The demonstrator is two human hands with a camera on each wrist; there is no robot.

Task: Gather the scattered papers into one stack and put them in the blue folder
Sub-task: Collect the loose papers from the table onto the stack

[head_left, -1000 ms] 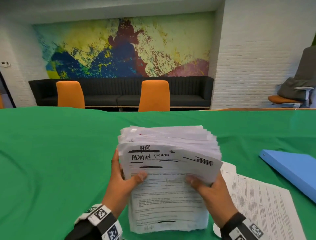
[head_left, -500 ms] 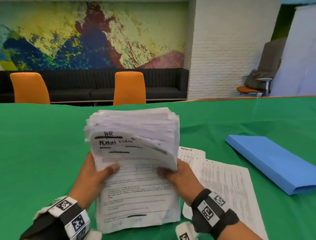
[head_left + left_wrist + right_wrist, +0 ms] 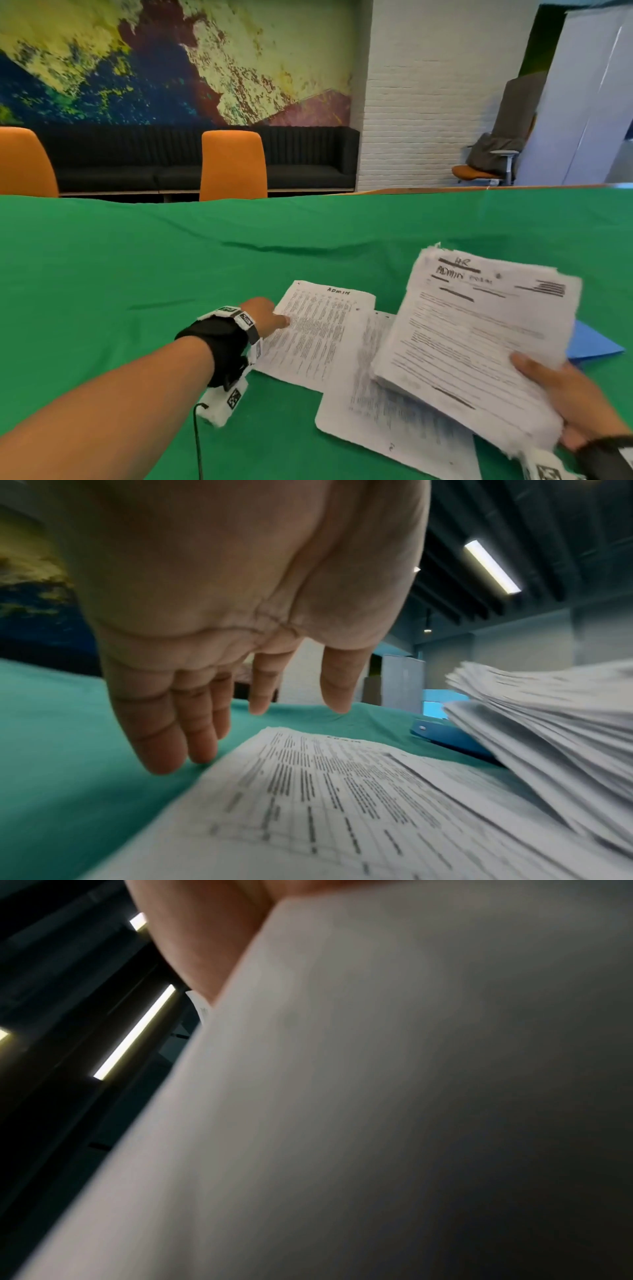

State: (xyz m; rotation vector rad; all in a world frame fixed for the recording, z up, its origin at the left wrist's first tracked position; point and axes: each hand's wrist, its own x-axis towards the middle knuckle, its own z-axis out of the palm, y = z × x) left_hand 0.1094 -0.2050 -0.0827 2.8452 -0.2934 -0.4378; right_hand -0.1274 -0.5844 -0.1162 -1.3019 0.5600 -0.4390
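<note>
My right hand [image 3: 561, 394] grips a thick stack of printed papers [image 3: 479, 335] by its near right corner, thumb on top, holding it tilted above the table. In the right wrist view the stack's pale underside [image 3: 394, 1110] fills the frame. Two loose sheets lie on the green cloth: an "ADMIN" sheet [image 3: 315, 329] and a second sheet [image 3: 387, 411] partly under the stack. My left hand [image 3: 267, 313] reaches the ADMIN sheet's left edge with straight fingers [image 3: 192, 731] just above the cloth, holding nothing. The blue folder [image 3: 592, 342] lies behind the stack, mostly hidden.
The table wears a green cloth [image 3: 171, 274] with wide bare room to the left and far side. Orange chairs [image 3: 233, 164] and a dark sofa [image 3: 301, 157] stand beyond the far edge. An office chair [image 3: 489, 161] is at the right wall.
My left hand let go of the stack and reached down to the ADMIN sheet. The right hand alone carried the stack to the right, over the folder. The view turned right.
</note>
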